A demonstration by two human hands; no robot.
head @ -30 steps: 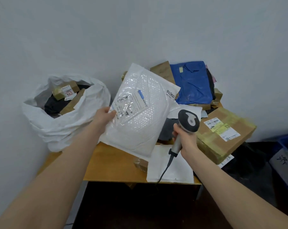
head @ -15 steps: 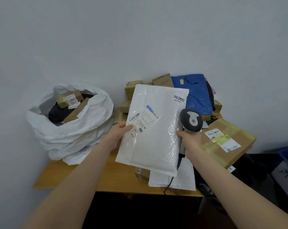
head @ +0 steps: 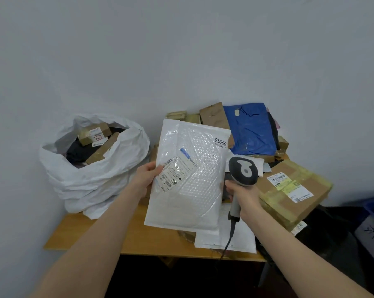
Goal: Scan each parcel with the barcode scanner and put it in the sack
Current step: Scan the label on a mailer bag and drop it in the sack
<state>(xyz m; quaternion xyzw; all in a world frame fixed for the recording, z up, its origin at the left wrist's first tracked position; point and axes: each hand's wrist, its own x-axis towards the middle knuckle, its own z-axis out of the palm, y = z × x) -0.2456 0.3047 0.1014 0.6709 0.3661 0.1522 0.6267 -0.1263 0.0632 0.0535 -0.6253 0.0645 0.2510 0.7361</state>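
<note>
While held at centre, bubble mailer: left edge pinched by left hand.
Barcode scanner: centre right, handle gripped by right hand.

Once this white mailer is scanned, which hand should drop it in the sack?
Left. The left hand pinches the white mailer on the edge nearest the sack, which sits to its left; the right hand grips the scanner.
</note>
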